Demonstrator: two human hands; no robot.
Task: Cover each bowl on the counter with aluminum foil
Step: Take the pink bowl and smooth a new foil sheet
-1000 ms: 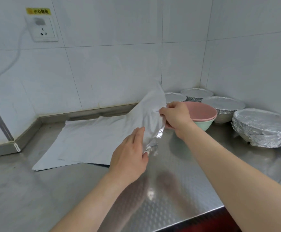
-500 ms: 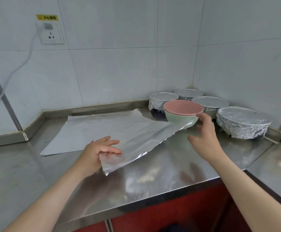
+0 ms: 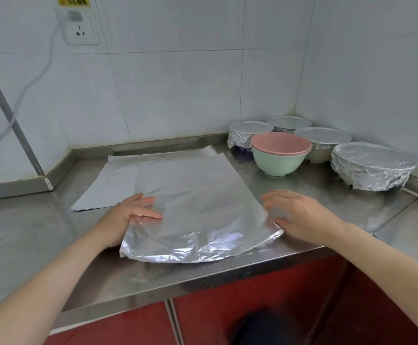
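Both hands at the near corners of a foil sheet on the steel counter (image 3: 41, 235).

The left hand (image 3: 128, 216) lies spread on the crinkled silver aluminum foil sheet (image 3: 193, 202); the right hand (image 3: 300, 215), blurred, seems open-fingered at its right edge. Behind stand a pink bowl (image 3: 280, 143) nested in a pale green bowl (image 3: 277, 162), uncovered, with four foil-covered bowls (image 3: 372, 165) in the corner around them.

Silver, pink, mint and red

Silver foil sheet (image 3: 193, 195) on grey steel table (image 3: 29, 235); pink bowl (image 3: 280, 143) nested in mint-green bowl (image 3: 277, 163); white wall tiles (image 3: 178, 95); red cabinet fronts (image 3: 118, 327).
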